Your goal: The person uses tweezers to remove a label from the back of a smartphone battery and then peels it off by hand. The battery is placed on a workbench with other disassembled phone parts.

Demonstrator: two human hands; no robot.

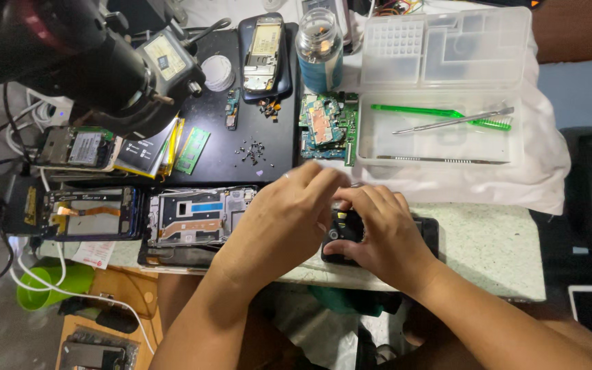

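Both my hands meet over a small black phone (342, 236) lying near the front edge of the speckled worktop (488, 240). My left hand (284, 219) curls over its left end, fingers bent onto it. My right hand (381, 233) covers its middle and right part, fingertips pressing near a camera opening. Most of the phone is hidden under the hands. An opened phone frame (196, 218) with exposed insides lies just left of my left hand.
Another opened phone (87, 214) lies further left. A black mat (241, 147) holds loose screws (251, 151), a green memory stick (192, 151) and circuit boards (327, 127). A clear plastic tray (440, 89) holds a green brush (440, 113). A microscope (83, 55) stands at top left.
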